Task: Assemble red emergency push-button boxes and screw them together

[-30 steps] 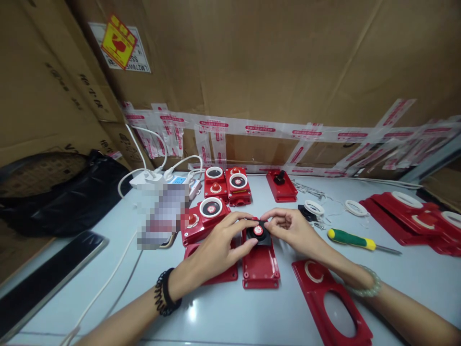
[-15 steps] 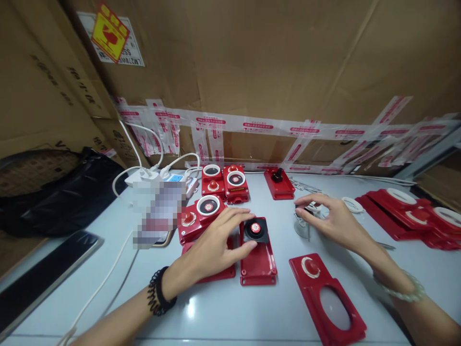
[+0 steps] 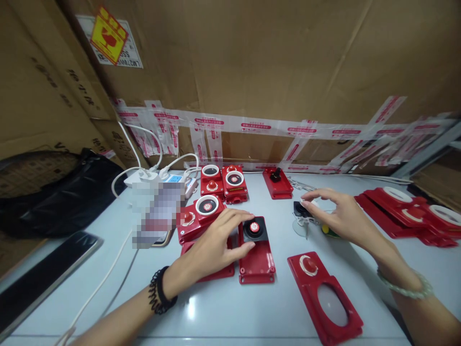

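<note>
My left hand [image 3: 219, 242] has its fingertips and thumb on opposite edges of a black square speaker [image 3: 260, 232] with a red-and-white round sticker. This speaker sits in the upper part of a red base [image 3: 257, 262] on the table. Between its thumb and index finger, my right hand [image 3: 340, 216] pinches a small black square part [image 3: 299, 209] with a white round top. Thin white tied wires [image 3: 306, 219] hang under that part. A red cover [image 3: 317, 278] with a red lamp and a large round opening lies in front of my right hand.
Assembled red alarm units [image 3: 235, 185] stand at the back left, near a power strip [image 3: 175, 179]. A red base with a black part [image 3: 277, 182] is at the back. Red covers [image 3: 414, 211] are stacked at right. A cardboard box [image 3: 252, 62] walls off the back.
My right hand has tilted the small black part, exposing its white top. A green-and-yellow object now shows beneath that hand. My left hand stays in place on the speaker.
</note>
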Demonstrator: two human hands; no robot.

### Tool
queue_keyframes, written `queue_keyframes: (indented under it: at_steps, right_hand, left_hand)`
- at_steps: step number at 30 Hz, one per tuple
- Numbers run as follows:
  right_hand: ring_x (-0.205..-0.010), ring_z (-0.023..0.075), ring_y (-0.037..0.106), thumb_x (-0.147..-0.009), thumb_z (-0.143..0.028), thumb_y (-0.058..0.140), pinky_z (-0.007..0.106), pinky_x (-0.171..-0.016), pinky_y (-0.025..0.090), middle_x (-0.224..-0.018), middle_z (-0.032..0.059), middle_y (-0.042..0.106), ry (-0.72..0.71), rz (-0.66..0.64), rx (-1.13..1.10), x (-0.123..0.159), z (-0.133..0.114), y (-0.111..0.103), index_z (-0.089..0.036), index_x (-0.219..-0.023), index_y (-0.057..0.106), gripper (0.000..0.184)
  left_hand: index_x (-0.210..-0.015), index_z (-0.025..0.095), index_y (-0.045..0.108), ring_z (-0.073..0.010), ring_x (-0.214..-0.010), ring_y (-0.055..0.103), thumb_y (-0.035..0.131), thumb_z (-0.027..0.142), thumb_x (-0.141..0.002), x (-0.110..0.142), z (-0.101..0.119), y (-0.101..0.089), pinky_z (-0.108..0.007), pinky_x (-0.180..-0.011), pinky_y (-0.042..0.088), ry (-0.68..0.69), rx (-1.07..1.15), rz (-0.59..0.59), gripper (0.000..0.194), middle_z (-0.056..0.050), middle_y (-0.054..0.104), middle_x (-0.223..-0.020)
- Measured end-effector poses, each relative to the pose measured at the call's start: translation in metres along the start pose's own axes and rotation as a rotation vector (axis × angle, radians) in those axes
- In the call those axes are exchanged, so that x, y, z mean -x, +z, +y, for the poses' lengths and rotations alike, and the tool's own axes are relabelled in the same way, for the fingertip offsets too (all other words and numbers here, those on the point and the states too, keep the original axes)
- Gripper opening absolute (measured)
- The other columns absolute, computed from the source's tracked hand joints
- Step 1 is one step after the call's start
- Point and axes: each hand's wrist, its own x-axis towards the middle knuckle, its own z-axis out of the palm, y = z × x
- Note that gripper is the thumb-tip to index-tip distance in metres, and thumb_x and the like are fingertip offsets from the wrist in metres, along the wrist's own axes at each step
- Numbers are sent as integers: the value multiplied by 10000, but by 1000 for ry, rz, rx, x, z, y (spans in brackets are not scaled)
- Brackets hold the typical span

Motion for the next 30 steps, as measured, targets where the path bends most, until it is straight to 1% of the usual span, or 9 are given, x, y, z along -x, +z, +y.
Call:
queue_keyframes:
  at_steps: [4, 9, 11, 14, 16, 20, 24, 28, 30]
  right_hand:
    - [-933, 245, 639, -831, -477, 533, 361, -786, 497, -993, 63, 695, -2, -42, 115, -2, 15, -2, -231, -943, 676, 306]
    - [-902, 266, 621, -730, -477, 629, 393, -797, 480, -897, 67, 685, -35, -266, 251, -2, 36, -1, -230, -888, 695, 301]
    - [-929, 258, 608, -690, -495, 669, 383, -820, 476, -929, 57, 679, -55, -321, 242, 0, 35, 2, -243, -908, 697, 334]
    - [-1038, 275, 560, -694, -475, 665, 402, -904, 440, -1035, 74, 649, -67, -399, 269, 2, 29, 9, -231, -1030, 675, 415]
    - [-1040, 283, 550, -689, -441, 664, 400, -893, 441, -1025, 85, 629, -62, -440, 288, 4, 25, 13, -225, -1059, 669, 428]
    - [-991, 279, 556, -694, -394, 635, 383, -838, 453, -978, 93, 598, -48, -461, 303, 5, 20, 18, -217, -1041, 670, 391]
    - [-1057, 275, 524, -690, -301, 584, 391, -910, 408, -1026, 95, 578, -47, -464, 322, 4, 16, 20, -194, -941, 656, 282]
    - [-1075, 281, 512, -649, -299, 601, 409, -912, 397, -1107, 102, 560, -25, -492, 346, 5, 19, 18, -194, -1100, 614, 464]
    - [-1051, 286, 520, -623, -267, 602, 411, -885, 401, -1094, 100, 568, -3, -509, 368, 5, 21, 15, -204, -1112, 619, 493]
  left_hand:
    - [-1271, 225, 481, -216, -1202, 489, 662, 270, -846, 1, 2, -2, -374, -1038, 406, -1, -31, 21, 464, -72, 527, -1277]
    - [-1255, 235, 487, -225, -1186, 496, 636, 249, -862, 1, 4, -5, -390, -1016, 421, 10, -49, 64, 420, -77, 528, -1267]
    - [-1243, 232, 493, -233, -1180, 500, 626, 246, -868, 0, 4, -5, -403, -1009, 425, 12, -51, 65, 398, -83, 533, -1255]
    - [-1242, 229, 499, -241, -1178, 502, 618, 253, -873, 0, 4, -5, -414, -1007, 428, 10, -56, 58, 388, -89, 533, -1252]
    - [-1247, 229, 502, -246, -1181, 502, 617, 262, -873, 0, 4, -5, -418, -1006, 431, 8, -58, 58, 393, -92, 528, -1258]
    - [-1251, 228, 511, -250, -1193, 495, 618, 249, -868, 0, 4, -5, -423, -1016, 425, 4, -62, 52, 397, -97, 519, -1271]
    - [-1245, 228, 523, -245, -1198, 493, 613, 235, -869, 1, 5, -5, -417, -1028, 413, -3, -65, 55, 387, -94, 521, -1270]
    - [-1237, 227, 532, -245, -1192, 498, 612, 233, -866, 1, 6, -6, -424, -1026, 416, -5, -63, 65, 380, -94, 527, -1263]
    - [-1231, 224, 537, -246, -1193, 497, 613, 236, -866, 1, 6, -6, -430, -1028, 414, -6, -61, 62, 374, -95, 528, -1262]
